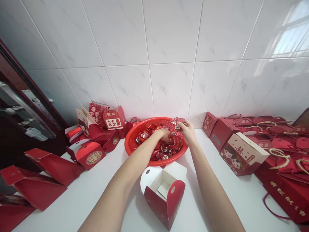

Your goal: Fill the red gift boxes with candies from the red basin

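Note:
A red plastic basket [130, 150] full of small red wrapped packets [156, 151] stands against the tiled wall. My left hand [164, 135] reaches down among the packets, its fingertips hidden, so what it grips cannot be made out. Above the basket's right rim, my right hand [187, 130] pinches a red patterned packet [177, 124] between thumb and fingers. In front of the basket, between my forearms, a red box with white inside [158, 199] stands with its top flaps open; no packets show in it.
Several red boxes [93, 156] line the left side, beside a dark door with a metal handle [14, 100]. At the right stand a cream and red box [238, 154], many red boxes [277, 138] and a red bag [285, 190] with rope handles.

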{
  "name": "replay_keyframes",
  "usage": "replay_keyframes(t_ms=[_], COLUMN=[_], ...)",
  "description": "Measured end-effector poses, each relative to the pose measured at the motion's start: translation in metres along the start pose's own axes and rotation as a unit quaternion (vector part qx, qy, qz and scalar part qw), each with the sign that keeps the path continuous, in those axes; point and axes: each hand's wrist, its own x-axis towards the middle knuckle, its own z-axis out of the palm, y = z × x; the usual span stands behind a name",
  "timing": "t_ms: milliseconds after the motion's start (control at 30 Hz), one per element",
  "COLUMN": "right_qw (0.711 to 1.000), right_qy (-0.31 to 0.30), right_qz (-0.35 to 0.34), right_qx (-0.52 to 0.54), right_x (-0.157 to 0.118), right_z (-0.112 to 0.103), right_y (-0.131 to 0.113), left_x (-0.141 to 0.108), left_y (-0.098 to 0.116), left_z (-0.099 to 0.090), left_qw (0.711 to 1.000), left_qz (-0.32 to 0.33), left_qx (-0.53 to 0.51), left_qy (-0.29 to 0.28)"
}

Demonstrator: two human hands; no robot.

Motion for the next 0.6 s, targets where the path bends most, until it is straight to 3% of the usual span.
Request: replay_keyframes(t_ms=[100,233,600], right_qw=[1.0,1.0,1.0], right_qy=[-0.004,-0.005,-0.022], right_qz=[0.003,0.004,0.005], right_qx=[-0.001,0.006,-0.006], right_x=[-0.001,-0.001,0.0], right_z=[-0.001,-0.001,-0.001], right_y=[-0.001,-0.001,-0.002], left_x=[0.029,0.049,0.054], left_y=[0.01,0.016,0.012], left_z=[-0.028,-0.052,-0.055], left_qw=[0.999,0.999,0.997], left_qz=[-0.001,0.001,0.003], left_qx=[-0.032,-0.042,-0.07], left_qy=[0.036,0.027,0.018])
